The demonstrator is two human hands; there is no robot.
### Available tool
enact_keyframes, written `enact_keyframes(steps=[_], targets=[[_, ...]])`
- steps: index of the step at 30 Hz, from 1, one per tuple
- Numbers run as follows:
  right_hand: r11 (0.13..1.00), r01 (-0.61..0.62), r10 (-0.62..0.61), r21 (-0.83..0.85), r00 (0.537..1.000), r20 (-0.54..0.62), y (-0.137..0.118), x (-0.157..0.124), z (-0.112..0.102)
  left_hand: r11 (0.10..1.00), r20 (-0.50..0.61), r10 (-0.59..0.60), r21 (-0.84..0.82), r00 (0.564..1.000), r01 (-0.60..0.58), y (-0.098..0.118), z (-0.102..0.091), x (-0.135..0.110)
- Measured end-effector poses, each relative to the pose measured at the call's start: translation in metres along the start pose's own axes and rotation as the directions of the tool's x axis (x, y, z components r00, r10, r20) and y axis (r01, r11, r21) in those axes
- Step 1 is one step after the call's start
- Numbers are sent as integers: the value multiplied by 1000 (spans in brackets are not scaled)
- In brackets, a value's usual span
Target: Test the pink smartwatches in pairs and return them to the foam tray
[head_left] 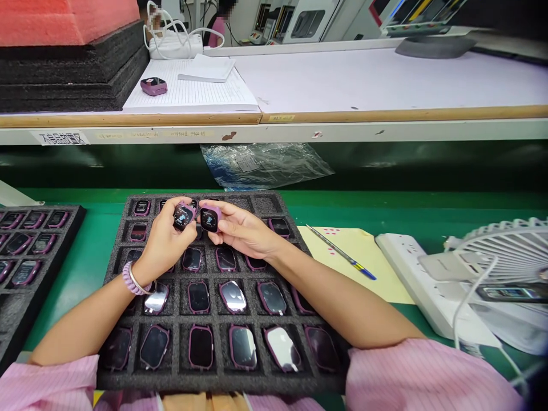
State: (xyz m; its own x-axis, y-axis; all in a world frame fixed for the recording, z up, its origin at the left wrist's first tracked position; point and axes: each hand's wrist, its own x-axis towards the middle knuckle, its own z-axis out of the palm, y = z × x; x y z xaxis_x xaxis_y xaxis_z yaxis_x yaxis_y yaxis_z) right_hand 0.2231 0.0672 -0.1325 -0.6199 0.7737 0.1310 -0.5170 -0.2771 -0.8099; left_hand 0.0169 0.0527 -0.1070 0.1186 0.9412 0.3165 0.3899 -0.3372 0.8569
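In the head view, the left hand (169, 234) pinches a purple-cased, rounded-square smartwatch (184, 216); the right hand (246, 233) pinches a matching purple watch (210, 219); the two sit just beside each other between the hands, screens lit, above the far part of the black foam tray (222, 381) on the green desk (338, 212); the left one tilts more.

From the lower corners the left forearm (92, 314) slants up and right and the right forearm (329, 291) up and left, bringing the left hand (165, 242) and right hand (248, 231) just beside each other, each curled in a pinching grip.
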Motion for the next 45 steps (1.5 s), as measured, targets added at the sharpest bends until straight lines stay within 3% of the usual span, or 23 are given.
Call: enact_keyframes(steps=[45], targets=[[996,-11,11,-92,1000,2,-3,-4,5,1000,28,30,5,999,-30,-1,0,-1]])
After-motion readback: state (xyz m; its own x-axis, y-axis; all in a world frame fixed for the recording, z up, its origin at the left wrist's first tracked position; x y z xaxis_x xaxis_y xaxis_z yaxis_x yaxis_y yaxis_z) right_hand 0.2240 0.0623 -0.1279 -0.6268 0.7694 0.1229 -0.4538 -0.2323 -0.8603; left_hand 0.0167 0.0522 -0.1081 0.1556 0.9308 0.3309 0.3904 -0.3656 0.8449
